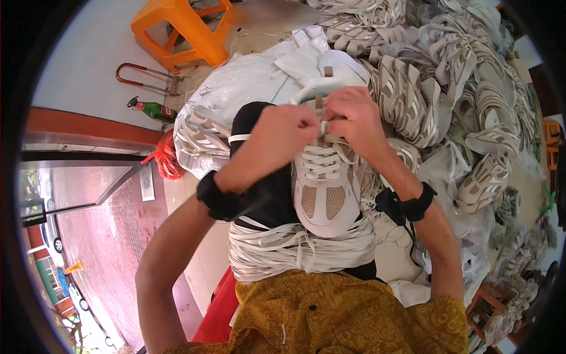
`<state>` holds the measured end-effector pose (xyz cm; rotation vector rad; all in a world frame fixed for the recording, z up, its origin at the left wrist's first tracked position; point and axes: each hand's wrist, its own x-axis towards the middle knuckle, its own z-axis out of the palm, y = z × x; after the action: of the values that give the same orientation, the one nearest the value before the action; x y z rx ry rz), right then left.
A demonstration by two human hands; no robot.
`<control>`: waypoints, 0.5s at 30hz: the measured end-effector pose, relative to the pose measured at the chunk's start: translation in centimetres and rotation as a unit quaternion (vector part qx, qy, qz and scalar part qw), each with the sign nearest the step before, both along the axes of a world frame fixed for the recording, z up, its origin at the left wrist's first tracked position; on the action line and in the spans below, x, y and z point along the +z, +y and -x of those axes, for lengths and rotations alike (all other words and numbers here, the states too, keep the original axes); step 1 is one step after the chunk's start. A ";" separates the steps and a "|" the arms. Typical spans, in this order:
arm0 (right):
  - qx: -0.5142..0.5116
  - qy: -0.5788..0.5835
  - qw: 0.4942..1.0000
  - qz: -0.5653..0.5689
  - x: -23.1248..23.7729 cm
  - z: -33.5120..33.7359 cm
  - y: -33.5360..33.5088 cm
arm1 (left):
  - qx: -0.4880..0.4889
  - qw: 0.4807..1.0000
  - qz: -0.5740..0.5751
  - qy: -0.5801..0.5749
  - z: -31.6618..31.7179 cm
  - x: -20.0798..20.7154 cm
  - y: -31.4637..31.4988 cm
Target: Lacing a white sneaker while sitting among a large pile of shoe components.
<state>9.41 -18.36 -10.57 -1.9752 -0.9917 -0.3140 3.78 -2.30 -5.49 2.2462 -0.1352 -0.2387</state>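
Observation:
A beige-and-white sneaker upper [328,213] with tan mesh panels lies across my black-clad lap, its rounded toe toward me. White shoelace [321,163] criss-crosses its lower eyelets. Over the upper eyelets, my right hand [355,115] pinches the lace with thumb and fingers, and a loose length hangs below it. Close beside it on the left, my left hand [288,131] is closed, slightly blurred, on the lace; a white strip shows past its wrist side. A thick bundle of white laces [300,246] lies across my thighs, near my patterned mustard garment.
Heaped sneaker uppers [407,100] fill the right and far right, some in clear plastic. A white woven sack [236,79] lies ahead. Farther left are an orange stool [177,32], a green bottle [154,110] and a red plastic bag [169,158].

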 end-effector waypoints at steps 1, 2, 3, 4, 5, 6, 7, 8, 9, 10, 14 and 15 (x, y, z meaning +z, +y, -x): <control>0.012 -0.006 1.000 0.006 -0.1 -0.2 -0.1 | 0.046 0.990 0.073 0.115 -0.2 1.0 0.1; 0.007 -0.002 1.000 0.008 -0.3 -0.3 -0.2 | 0.041 0.979 0.144 0.139 -0.5 0.4 0.9; 0.014 0.016 1.000 0.012 -0.4 -0.6 0.0 | 0.041 0.968 0.193 0.154 -0.6 0.7 1.4; 0.021 0.034 0.999 0.016 -0.5 -0.7 0.0 | 0.041 0.955 0.242 0.169 -0.7 1.0 1.6; 0.018 0.036 0.999 0.015 -0.5 -0.5 -0.2 | 0.038 0.955 0.241 0.171 -0.7 0.9 1.7; 0.012 0.024 0.999 0.016 -0.4 -0.4 -0.2 | 0.040 0.967 0.193 0.163 -0.6 0.8 1.8; 0.006 0.013 1.000 0.018 -0.3 -0.2 -0.2 | 0.041 0.976 0.144 0.155 -0.5 0.7 1.8; 0.005 0.013 1.000 0.017 -0.2 -0.2 0.0 | 0.041 0.977 0.143 0.156 -0.2 0.5 1.4; -0.009 0.000 1.000 0.011 -0.1 0.0 0.2 | 0.013 0.995 0.065 0.069 0.3 0.0 0.8; -0.023 -0.014 1.000 0.006 -0.1 0.1 0.5 | -0.016 1.000 -0.013 -0.019 0.6 -0.4 0.2; -0.045 -0.002 0.999 0.012 0.3 0.1 0.6 | 0.036 0.999 0.006 0.033 -0.2 -0.4 -0.1; -0.045 0.015 0.999 0.025 0.3 -0.2 0.5 | 0.057 0.988 0.075 0.122 -0.5 0.4 0.2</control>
<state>9.64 -17.89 -10.26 -2.0674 -0.9006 -0.3115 4.25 -2.10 -5.10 2.0485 0.1021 -0.4252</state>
